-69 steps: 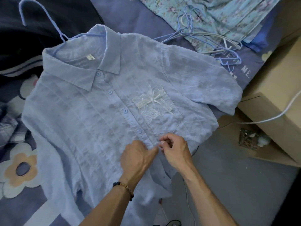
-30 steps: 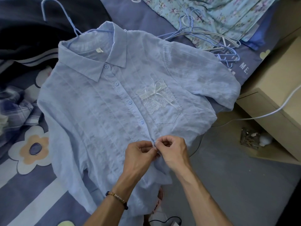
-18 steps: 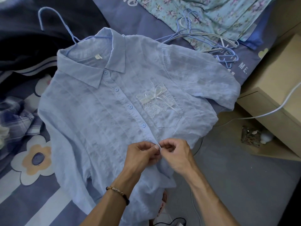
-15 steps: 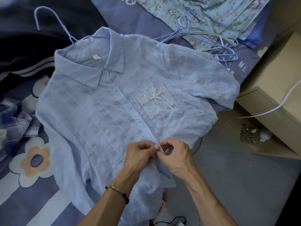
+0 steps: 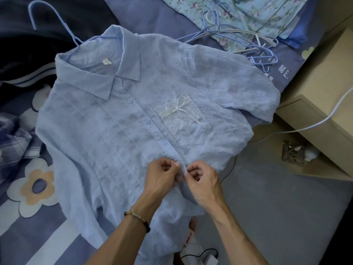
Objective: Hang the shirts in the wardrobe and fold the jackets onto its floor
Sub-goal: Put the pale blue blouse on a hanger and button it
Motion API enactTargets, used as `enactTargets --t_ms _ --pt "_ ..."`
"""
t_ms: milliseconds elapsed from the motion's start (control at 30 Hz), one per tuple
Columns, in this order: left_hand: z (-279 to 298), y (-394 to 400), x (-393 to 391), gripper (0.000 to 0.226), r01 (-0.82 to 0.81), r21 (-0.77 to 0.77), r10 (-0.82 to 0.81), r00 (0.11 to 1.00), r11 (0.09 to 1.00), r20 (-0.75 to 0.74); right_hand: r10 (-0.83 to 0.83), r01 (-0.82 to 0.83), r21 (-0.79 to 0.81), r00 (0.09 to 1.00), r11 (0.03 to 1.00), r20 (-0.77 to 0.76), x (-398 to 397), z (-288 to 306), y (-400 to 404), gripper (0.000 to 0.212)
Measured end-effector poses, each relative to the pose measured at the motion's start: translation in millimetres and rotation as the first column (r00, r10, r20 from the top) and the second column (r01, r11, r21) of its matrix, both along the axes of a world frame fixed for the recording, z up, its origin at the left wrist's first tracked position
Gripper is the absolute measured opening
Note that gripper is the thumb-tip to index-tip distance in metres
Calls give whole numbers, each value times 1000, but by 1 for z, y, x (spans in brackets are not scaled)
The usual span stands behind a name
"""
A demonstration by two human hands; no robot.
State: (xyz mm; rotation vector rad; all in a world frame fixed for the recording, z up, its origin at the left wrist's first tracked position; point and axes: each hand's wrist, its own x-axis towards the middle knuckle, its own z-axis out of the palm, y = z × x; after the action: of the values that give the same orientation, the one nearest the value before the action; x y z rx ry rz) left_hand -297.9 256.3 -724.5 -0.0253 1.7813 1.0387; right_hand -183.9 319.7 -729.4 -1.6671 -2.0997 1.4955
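Note:
A light blue short-sleeved shirt lies flat on the bed, its hem hanging over the bed's edge. A blue hanger is inside its collar, hook sticking out at the upper left. The chest pocket carries white lace and a ribbon bow. Three buttons below the collar are fastened. My left hand and my right hand meet at the front placket below the third button, each pinching one edge of the fabric. The button between my fingers is hidden.
A pile of blue and white hangers lies on a floral garment at the top right. A dark garment lies at the upper left, a plaid one at the left. A beige bedside cabinet with a white cable stands right.
Both hands have stayed pinching the placket at the same spot with small finger movements. Only the view has shifted slightly.

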Motion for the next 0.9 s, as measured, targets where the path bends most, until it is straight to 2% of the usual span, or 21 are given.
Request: enactTargets --t_ms 67,133,200,300,367,400,467,567,633,767,900 --pt "-5 1 5 24 52 -65 -54 998 997 -36 112 -112 -81 994 990 3 13 1 -10 16" --pt "-9 -1 9 29 201 -149 -227 957 968 -182 190 -180 -170 981 969 44 27 0 -15 25" --pt "-7 -4 17 27 298 -190 -343 896 935 -281 152 -142 -137 987 980 61 40 -5 -14 27" --pt "-5 -15 32 25 305 -202 -354 889 931 -289 8 -8 -4 995 1000 100 52 -15 -6 21" --pt "-5 -25 44 9 312 -262 -385 871 913 -306 29 -30 6 995 1000 97 55 -19 -3 17" --pt "-5 -31 50 13 316 -279 -396 865 907 -308 68 -68 -6 993 998 95 54 -19 -4 14" --pt "-8 -38 60 27 304 -268 -377 880 914 -288 170 -172 10 980 985 103 52 -21 -7 11" --pt "-10 -44 67 40 278 -286 -356 893 917 -275 219 -238 174 968 956 121 50 -27 -13 13" --pt "-9 -42 69 39 233 -271 -301 923 934 -242 201 -227 246 971 942 126 51 -29 -14 10" --pt "-6 -39 73 22 216 -185 -246 956 959 -159 294 -338 208 932 918 213 52 -27 -10 4" --pt "2 -30 88 27 57 -21 -59 996 998 -65 125 -138 104 984 985 127 58 -8 3 9"
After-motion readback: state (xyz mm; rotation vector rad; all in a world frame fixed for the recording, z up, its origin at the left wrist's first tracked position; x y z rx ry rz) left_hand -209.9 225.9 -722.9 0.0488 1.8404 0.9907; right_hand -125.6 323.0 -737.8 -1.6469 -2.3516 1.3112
